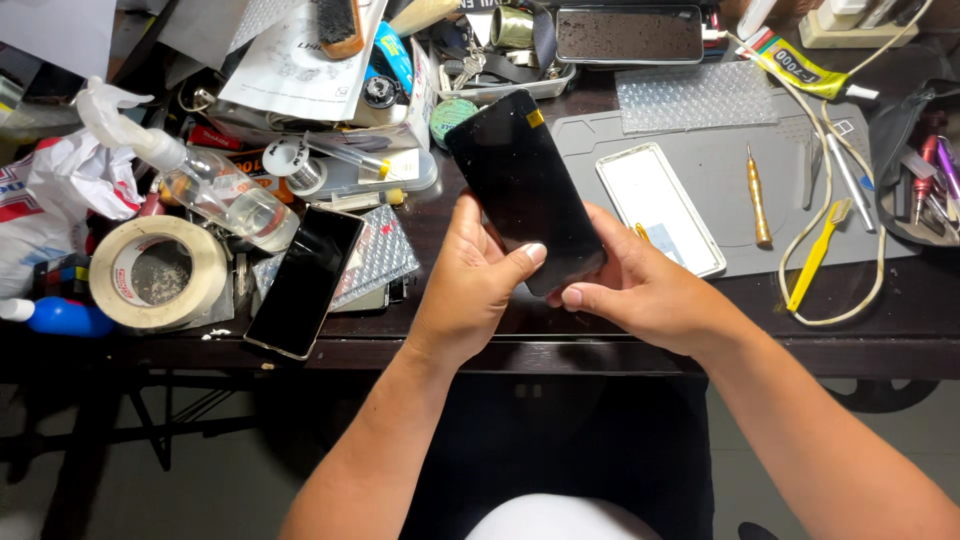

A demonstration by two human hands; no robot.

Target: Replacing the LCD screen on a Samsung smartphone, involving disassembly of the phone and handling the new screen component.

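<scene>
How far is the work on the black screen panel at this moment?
Done: a white phone frame lies apart on the grey mat, beside a gold screwdriver. In hand: the left hand and right hand both hold the black screen panel above the desk edge. Left: panel and frame are not yet joined.

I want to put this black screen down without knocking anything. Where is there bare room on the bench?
Free: the grey mat between the white phone frame and the brass screwdriver, and the dark bench edge right of the right hand. Crowded: everything left of the left hand, around the tape roll and spray bottle.
</scene>
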